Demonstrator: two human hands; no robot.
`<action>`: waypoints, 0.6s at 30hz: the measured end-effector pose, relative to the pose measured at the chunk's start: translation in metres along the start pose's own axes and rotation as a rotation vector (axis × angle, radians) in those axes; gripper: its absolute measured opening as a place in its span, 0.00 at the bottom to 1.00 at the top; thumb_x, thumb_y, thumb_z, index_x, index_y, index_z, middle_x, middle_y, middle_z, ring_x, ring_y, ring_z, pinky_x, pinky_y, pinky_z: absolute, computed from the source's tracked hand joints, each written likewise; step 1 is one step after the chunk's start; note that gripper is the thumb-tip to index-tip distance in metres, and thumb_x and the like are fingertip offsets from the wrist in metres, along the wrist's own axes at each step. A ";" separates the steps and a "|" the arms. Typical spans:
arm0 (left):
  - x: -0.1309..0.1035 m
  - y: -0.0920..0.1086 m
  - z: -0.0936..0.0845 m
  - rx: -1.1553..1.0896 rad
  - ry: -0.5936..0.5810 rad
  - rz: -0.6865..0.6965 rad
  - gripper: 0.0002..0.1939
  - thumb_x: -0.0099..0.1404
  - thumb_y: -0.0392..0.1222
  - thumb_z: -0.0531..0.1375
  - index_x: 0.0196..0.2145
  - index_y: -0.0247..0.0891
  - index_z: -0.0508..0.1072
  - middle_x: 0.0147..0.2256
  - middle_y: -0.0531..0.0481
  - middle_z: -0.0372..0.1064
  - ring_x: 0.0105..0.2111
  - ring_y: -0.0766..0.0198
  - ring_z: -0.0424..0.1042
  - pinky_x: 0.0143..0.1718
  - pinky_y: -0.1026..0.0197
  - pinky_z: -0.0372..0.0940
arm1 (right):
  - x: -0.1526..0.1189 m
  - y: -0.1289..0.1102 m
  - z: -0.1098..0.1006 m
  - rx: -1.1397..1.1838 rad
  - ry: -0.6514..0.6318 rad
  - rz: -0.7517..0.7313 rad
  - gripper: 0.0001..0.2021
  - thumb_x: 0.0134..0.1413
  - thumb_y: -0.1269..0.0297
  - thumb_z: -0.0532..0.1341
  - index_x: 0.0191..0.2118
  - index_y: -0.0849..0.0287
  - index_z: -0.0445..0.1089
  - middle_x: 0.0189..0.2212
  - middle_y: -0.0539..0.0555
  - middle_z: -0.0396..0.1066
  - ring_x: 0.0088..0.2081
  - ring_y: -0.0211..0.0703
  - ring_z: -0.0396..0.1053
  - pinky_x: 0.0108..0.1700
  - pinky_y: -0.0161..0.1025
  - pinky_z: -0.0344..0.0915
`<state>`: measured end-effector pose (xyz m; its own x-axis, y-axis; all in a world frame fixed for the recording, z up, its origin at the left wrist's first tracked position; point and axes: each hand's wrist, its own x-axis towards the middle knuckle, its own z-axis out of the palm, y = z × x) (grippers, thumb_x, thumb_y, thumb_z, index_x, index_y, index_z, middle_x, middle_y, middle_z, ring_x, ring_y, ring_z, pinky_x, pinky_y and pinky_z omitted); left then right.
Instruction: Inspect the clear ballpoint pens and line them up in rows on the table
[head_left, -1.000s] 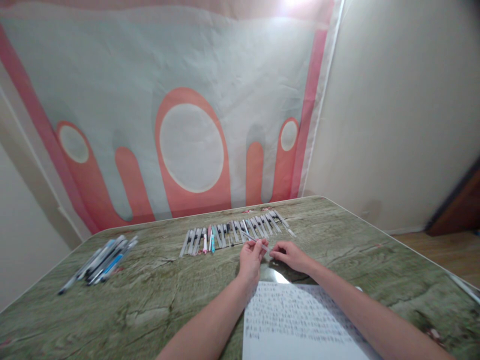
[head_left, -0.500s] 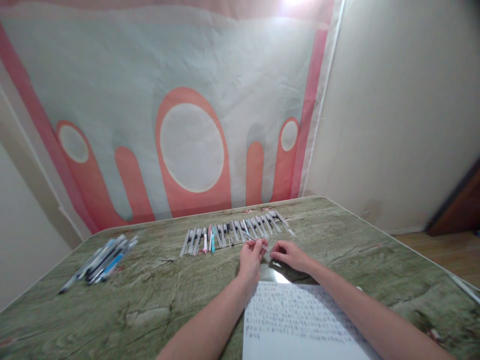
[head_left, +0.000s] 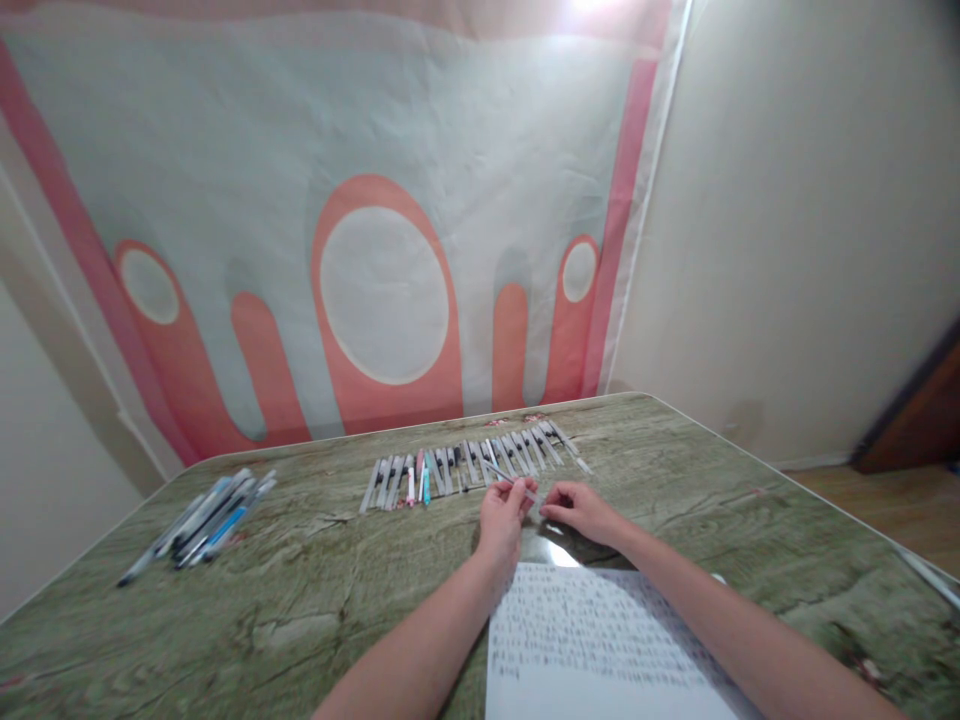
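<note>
A slim pale pen (head_left: pixel 531 496) is pinched between the fingertips of my left hand (head_left: pixel 502 515), its far end pointing up and left toward the row of pens. Just to the right, my right hand (head_left: pixel 581 510) has its fingers closed near the pen's lower end; whatever it grips is too small to make out. Beyond both hands lies a long row of pens (head_left: pixel 442 470), mostly clear with dark parts, with a few pink and teal ones at its left part. A sheet covered in handwriting (head_left: pixel 585 640) lies below my hands, partly under my right forearm.
A loose pile of pens (head_left: pixel 217 515), some blue and some black, lies at the left of the wood-patterned table (head_left: pixel 315 620). A patterned cloth (head_left: pixel 382 290) hangs behind the table's far edge. Something thin and white (head_left: pixel 930 578) lies at the right edge.
</note>
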<state>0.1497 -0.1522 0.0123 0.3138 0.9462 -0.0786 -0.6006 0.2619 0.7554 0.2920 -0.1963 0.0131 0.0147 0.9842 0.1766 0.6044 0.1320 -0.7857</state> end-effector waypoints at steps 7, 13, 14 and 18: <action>0.002 -0.001 -0.001 -0.010 0.001 -0.005 0.15 0.48 0.38 0.63 0.29 0.35 0.58 0.32 0.47 0.69 0.35 0.64 0.70 0.42 0.57 0.62 | -0.003 -0.011 -0.008 -0.004 -0.128 -0.109 0.19 0.53 0.55 0.48 0.26 0.63 0.68 0.21 0.49 0.65 0.25 0.35 0.59 0.28 0.32 0.54; 0.000 0.001 0.002 -0.014 0.029 -0.025 0.15 0.48 0.37 0.63 0.28 0.35 0.58 0.31 0.46 0.69 0.35 0.63 0.70 0.41 0.58 0.63 | -0.002 -0.004 -0.003 -0.007 -0.079 -0.052 0.15 0.49 0.55 0.53 0.26 0.63 0.67 0.21 0.50 0.66 0.24 0.35 0.59 0.27 0.32 0.55; 0.000 0.002 0.002 -0.011 0.030 -0.027 0.15 0.48 0.37 0.63 0.28 0.35 0.58 0.31 0.46 0.69 0.35 0.63 0.70 0.40 0.58 0.63 | -0.002 -0.002 -0.002 -0.010 -0.063 -0.044 0.14 0.48 0.55 0.54 0.26 0.63 0.67 0.21 0.49 0.65 0.24 0.35 0.58 0.27 0.32 0.55; 0.000 0.002 0.002 -0.003 0.031 -0.018 0.14 0.49 0.38 0.62 0.28 0.35 0.58 0.32 0.46 0.69 0.35 0.63 0.70 0.40 0.59 0.63 | -0.001 0.003 0.000 -0.024 0.003 -0.022 0.12 0.41 0.56 0.60 0.25 0.62 0.63 0.19 0.47 0.62 0.22 0.33 0.56 0.24 0.30 0.53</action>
<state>0.1499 -0.1522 0.0156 0.3019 0.9467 -0.1120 -0.5974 0.2795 0.7517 0.2940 -0.1970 0.0109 0.0041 0.9807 0.1954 0.6234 0.1503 -0.7673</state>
